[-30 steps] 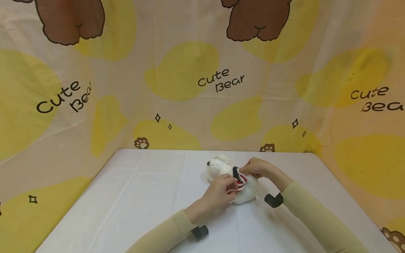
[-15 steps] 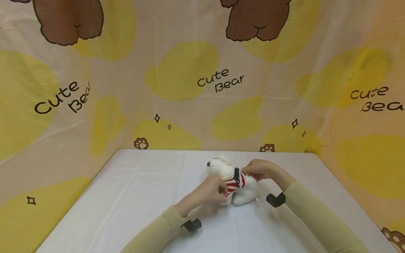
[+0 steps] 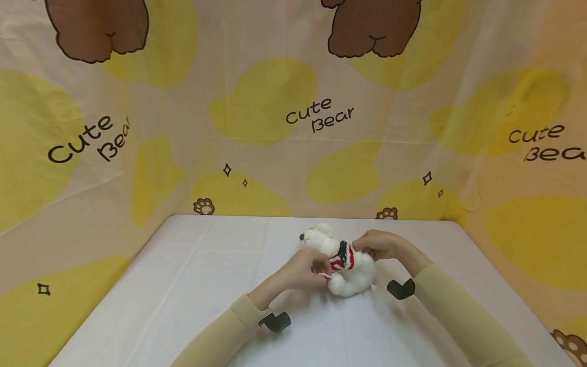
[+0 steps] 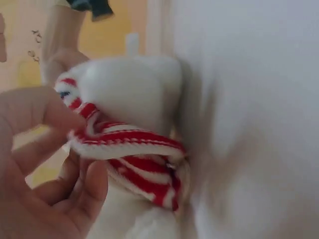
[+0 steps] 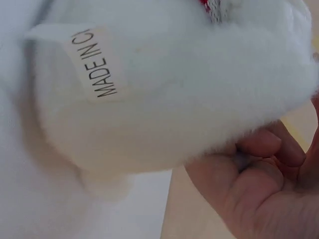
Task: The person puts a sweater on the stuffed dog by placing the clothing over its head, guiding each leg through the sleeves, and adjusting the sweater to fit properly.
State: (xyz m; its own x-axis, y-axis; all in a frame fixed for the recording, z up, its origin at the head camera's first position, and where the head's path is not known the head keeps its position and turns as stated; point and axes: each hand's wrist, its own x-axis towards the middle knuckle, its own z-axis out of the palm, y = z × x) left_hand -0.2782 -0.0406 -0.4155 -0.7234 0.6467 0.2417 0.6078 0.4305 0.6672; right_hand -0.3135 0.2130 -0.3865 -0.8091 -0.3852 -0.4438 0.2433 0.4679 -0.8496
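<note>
A white plush dog [image 3: 359,278] with a black nose lies on the table, its head toward the left. Around its middle is a red-and-white striped knitted sweater [image 3: 343,259] with a dark band. My left hand [image 3: 300,267] pinches the sweater's edge on the near side, and in the left wrist view the knit [image 4: 142,172] is drawn out in folds. At the dog's back, my right hand [image 3: 380,244] holds the sweater's rear edge, its fingertips partly hidden. The right wrist view shows the plush body [image 5: 149,119] with a printed tag [image 5: 92,62], and the curled fingers behind it.
The white-covered table [image 3: 206,285] is enclosed by a patterned cloth backdrop [image 3: 257,102] at the back and sides. A black wrist mount [image 3: 276,322] sits under the left forearm, and another mount [image 3: 401,289] beside the right.
My left hand moved left off the sweater's middle to its front lower edge, then slightly up with the knit in its fingers. The right hand shifted slightly right at the dog's back.
</note>
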